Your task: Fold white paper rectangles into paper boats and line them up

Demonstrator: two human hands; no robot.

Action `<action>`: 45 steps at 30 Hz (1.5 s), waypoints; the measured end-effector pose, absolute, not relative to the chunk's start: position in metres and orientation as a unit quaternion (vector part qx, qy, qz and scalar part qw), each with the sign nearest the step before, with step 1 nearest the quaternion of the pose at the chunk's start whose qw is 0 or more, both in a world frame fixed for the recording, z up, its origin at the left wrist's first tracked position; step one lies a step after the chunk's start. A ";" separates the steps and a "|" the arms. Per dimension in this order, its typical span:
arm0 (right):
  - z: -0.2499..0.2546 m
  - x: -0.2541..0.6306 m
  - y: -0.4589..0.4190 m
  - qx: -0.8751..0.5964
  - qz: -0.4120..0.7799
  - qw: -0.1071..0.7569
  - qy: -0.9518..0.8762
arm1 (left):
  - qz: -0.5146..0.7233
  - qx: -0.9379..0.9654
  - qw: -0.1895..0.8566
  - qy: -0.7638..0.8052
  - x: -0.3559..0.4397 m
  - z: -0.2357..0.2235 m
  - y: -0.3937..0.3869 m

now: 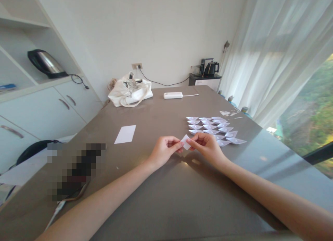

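A small folded piece of white paper [186, 142], diamond-shaped as I see it, is held a little above the table between both hands. My left hand [168, 149] pinches its left corner with thumb and fingers. On the opposite corner, my right hand [205, 146] has a similar pinch. Just beyond the right hand, several white folded paper boats [211, 127] stand in rows, the nearest partly hidden by that hand. To the left lies a flat sheet of white paper [125, 134], apart from both hands.
On the brown table [156, 199] are a white handbag [131, 91], a white power bank [173, 95] with a short cable, and torn paper scraps [229, 113]. A pixelated dark object [78, 171] with a cable lies at the left. A curtained window [273, 43] borders the right.
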State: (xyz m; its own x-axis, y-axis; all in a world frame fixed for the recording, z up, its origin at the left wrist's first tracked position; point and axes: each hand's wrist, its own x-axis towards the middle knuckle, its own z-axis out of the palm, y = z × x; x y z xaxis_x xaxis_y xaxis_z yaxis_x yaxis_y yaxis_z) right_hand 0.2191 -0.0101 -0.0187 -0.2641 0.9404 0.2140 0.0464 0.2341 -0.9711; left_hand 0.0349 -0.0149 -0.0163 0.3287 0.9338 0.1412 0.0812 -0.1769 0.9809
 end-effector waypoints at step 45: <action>-0.013 0.220 -0.010 -0.402 0.499 0.428 -0.637 | 0.454 0.553 0.550 0.431 0.041 -0.012 -0.021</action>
State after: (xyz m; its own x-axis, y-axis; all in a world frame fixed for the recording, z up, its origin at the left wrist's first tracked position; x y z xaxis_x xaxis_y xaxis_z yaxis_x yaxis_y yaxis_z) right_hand 0.2202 -0.0096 -0.0129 -0.3107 0.9396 0.1437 0.0853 0.1781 -0.9803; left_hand 0.0410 -0.0213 -0.0120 0.2164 0.9759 0.0295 -0.0231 -0.0251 0.9994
